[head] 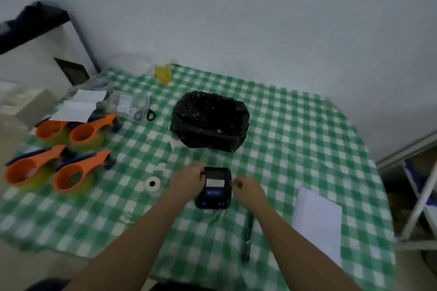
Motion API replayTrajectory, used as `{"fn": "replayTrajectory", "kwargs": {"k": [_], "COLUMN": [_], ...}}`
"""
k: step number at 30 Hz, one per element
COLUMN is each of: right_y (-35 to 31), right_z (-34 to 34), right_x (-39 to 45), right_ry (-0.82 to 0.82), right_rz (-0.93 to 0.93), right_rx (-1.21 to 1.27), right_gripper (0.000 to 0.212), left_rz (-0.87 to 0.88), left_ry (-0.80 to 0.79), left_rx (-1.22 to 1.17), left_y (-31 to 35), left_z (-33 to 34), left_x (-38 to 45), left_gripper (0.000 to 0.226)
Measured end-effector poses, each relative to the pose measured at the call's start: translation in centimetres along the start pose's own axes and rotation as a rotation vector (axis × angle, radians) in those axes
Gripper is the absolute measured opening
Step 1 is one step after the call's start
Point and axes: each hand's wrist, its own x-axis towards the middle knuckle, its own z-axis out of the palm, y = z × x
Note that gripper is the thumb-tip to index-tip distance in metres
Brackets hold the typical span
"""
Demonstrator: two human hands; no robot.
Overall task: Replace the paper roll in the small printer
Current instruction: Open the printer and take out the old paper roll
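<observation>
A small black printer (214, 194) sits on the green checked tablecloth near the front middle, with a white strip of paper (215, 182) showing in its top. My left hand (188, 181) rests against the printer's left side, fingers curled on its upper left edge. My right hand (248, 190) hovers just right of the printer, fingers loosely curled, holding nothing that I can see. A white paper roll (153, 185) stands on the cloth left of my left hand.
A bin lined with a black bag (210, 120) stands behind the printer. Several orange tape dispensers (61, 156) lie at the left, scissors (145, 113) and papers behind them. A white sheet (318, 222) and a dark pen (247, 236) lie at the right. A yellow cup (163, 73) stands at the back.
</observation>
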Motion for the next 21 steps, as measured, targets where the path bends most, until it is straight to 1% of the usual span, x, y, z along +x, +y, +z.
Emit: {"fn": "replayTrajectory", "kwargs": {"k": [5, 8, 12, 16, 18, 21], "right_y": [1.5, 1.4, 1.5, 1.9, 2.0, 2.1], "right_z": [1.5, 1.9, 2.6, 2.5, 2.2, 1.4], "right_x": [0.5, 1.0, 2.1, 3.1, 3.6, 4.5], "right_ry": [-0.016, 0.012, 0.038, -0.002, -0.034, -0.101], "right_rz": [0.107, 0.148, 0.189, 0.229, 0.273, 0.339], "right_rx": [0.061, 0.097, 0.249, 0.352, 0.402, 0.457], "right_gripper": [0.025, 0.028, 0.027, 0.016, 0.017, 0.024], "left_rz": [-0.083, -0.112, -0.163, -0.209, -0.228, -0.229], "left_ry": [-0.042, -0.049, -0.096, -0.107, -0.104, -0.105], "left_rx": [-0.04, -0.061, -0.098, -0.177, -0.219, -0.26], "left_y": [-1.9, -2.4, -3.2, -3.6, -3.6, -3.3], "left_z": [2.2, 3.0, 3.8, 4.1, 4.3, 4.5], "left_x": [-0.5, -0.7, -0.7, -0.3, 0.0, 0.5], "left_gripper": [0.031, 0.035, 0.042, 0.049, 0.049, 0.043]}}
